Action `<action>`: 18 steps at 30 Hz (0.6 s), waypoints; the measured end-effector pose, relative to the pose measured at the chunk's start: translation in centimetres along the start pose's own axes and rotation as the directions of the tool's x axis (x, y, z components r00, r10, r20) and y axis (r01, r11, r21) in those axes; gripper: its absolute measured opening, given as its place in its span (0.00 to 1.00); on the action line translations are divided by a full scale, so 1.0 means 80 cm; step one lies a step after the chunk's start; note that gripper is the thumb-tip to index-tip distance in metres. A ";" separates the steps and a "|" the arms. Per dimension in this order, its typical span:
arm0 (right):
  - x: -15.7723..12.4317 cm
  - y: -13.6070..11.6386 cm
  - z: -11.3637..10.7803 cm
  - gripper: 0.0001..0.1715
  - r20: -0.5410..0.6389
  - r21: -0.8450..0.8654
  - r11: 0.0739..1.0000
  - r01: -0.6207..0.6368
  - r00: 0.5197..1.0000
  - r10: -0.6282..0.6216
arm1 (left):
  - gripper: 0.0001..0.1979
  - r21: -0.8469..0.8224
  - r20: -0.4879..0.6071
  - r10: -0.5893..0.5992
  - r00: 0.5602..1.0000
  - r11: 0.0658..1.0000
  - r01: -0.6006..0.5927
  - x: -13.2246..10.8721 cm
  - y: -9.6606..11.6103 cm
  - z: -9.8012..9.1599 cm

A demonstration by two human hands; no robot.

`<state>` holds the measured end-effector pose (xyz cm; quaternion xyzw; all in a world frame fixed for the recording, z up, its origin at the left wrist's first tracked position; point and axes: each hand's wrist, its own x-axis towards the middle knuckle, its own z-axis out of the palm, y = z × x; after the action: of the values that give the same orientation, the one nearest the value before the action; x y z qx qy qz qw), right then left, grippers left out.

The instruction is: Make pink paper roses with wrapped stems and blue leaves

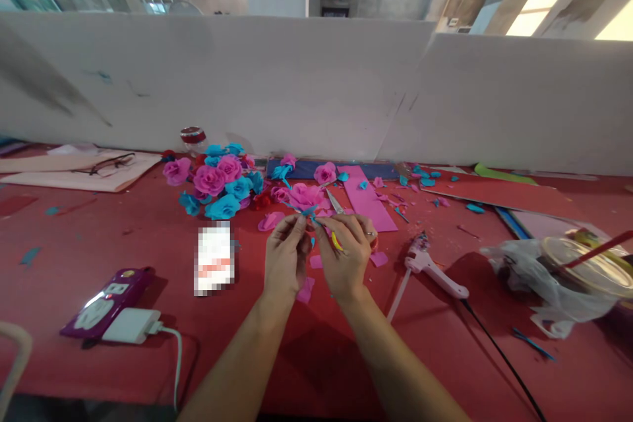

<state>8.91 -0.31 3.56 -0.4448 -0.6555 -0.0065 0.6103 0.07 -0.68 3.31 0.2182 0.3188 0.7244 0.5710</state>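
Both my hands meet at the base of a pink paper flower, which has a bit of blue paper under its petals. My left hand pinches the flower's base between thumb and finger. The fingertips of my right hand are closed on the blue paper at the same spot. Behind my right hand lie scissors with a yellow handle, partly hidden by the fingers. Pink paper petals are scattered around both hands.
Left of the hands stands a bunch of pink and blue paper flowers. A glue gun with a black cord lies to the right, near a plastic bag with a bowl. A purple power bank with a white charger lies at left.
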 end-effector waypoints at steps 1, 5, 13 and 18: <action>0.000 0.000 0.001 0.05 0.005 0.009 1.000 -0.006 1.000 0.006 | 0.07 -0.023 0.005 -0.020 1.000 1.000 0.020 0.001 0.000 -0.001; -0.001 0.001 0.002 0.04 0.003 0.045 0.996 -0.074 0.997 0.074 | 0.09 -0.109 0.051 -0.142 0.989 0.983 0.147 0.004 0.002 -0.004; 0.000 -0.001 -0.009 0.06 -0.041 0.107 0.993 0.054 0.998 -0.050 | 0.09 -0.228 0.206 -0.321 0.924 0.903 0.364 0.009 0.010 -0.013; 0.001 -0.006 -0.020 0.13 -0.100 0.109 0.977 0.183 0.980 -0.172 | 0.08 -0.178 0.237 -0.309 0.921 0.918 0.354 0.007 0.016 -0.016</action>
<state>9.90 -1.43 4.29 -0.3470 -0.6638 -0.0423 0.6612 -1.84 -0.61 3.26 0.1701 0.2102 0.6208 0.7359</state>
